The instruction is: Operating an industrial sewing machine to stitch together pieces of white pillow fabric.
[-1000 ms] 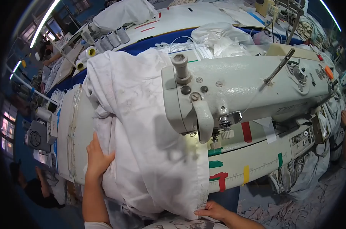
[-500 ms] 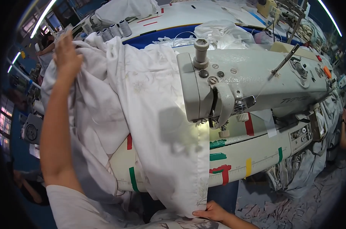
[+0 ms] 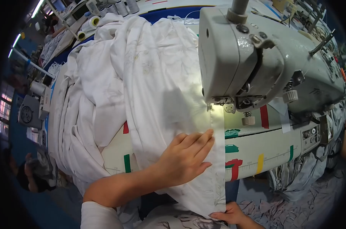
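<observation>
A long white cloth (image 3: 150, 103) with faint patterned patches spreads over the sewing machine's bed, its straight right edge passing beneath the lit needle area of the sewing machine (image 3: 220, 57). My left hand (image 3: 186, 160) lies on the cloth just in front of the needle area, palm down and fingers stretched toward the seam. At the near corner of the cloth, my right hand (image 3: 232, 214) pinches the edge between thumb and fingers. Folds of the same cloth bunch up to the left, and a shadow falls across its middle.
Red, green and yellow tape strips mark the pale machine bed (image 3: 249, 154), which has a ruler along its front edge. Grey thread spools (image 3: 121, 8) and a thread cone (image 3: 90, 23) stand at the back left. Bundled fabric (image 3: 295, 171) hangs at the right. Another person's arm shows at the right rim.
My left hand has come down from the far left folds onto the cloth before the needle. My right hand keeps its pinch on the near corner. The view has moved closer to the machine.
</observation>
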Demonstrator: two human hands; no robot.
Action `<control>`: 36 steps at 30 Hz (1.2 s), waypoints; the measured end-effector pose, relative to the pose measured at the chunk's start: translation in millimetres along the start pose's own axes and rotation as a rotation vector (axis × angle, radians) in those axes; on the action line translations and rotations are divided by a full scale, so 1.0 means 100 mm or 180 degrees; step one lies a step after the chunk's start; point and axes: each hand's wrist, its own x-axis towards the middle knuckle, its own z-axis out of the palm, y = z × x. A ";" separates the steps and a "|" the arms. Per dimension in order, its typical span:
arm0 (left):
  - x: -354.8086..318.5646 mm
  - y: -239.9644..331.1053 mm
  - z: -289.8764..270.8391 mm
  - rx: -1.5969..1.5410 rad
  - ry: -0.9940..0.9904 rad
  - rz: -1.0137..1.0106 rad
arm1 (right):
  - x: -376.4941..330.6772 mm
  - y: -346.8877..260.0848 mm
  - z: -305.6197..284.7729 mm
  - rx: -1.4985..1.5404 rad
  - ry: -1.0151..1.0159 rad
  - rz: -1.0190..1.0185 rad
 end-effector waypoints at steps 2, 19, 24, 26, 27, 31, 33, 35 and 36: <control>0.01 0.00 0.03 -0.0092 -0.0049 -0.0001 | -0.04 0.07 -0.11 -0.0036 -0.0055 0.0053; -0.38 -0.48 -0.30 0.0767 0.1410 -0.1260 | 0.36 -0.30 0.11 0.0076 0.0065 -0.0502; -1.16 -0.63 -0.45 0.0237 0.0326 -0.2684 | 0.36 -0.40 0.30 0.0383 0.0497 -0.0076; -1.35 -0.81 -0.58 0.1082 0.0732 -0.2541 | 0.37 -0.51 0.36 0.0129 0.0501 -0.0059; -1.47 -0.91 -0.66 0.1898 0.1137 -0.2312 | 0.33 -0.52 0.39 0.0114 0.0516 -0.0074; -2.37 -1.57 -1.20 0.1673 0.1391 -0.3864 | 0.24 -0.53 0.41 0.0680 0.0520 -0.0505; -3.09 -2.25 -1.38 0.0921 0.0906 -0.3870 | 0.27 -0.47 0.42 0.0614 0.0433 -0.0490; -3.55 -3.00 -1.77 0.1287 0.0932 -0.4210 | 0.30 -0.39 0.41 0.0500 0.0353 -0.0407; -3.69 -3.23 -2.16 0.0662 0.1985 -0.4038 | 0.28 -0.38 0.39 0.0513 0.0274 -0.0442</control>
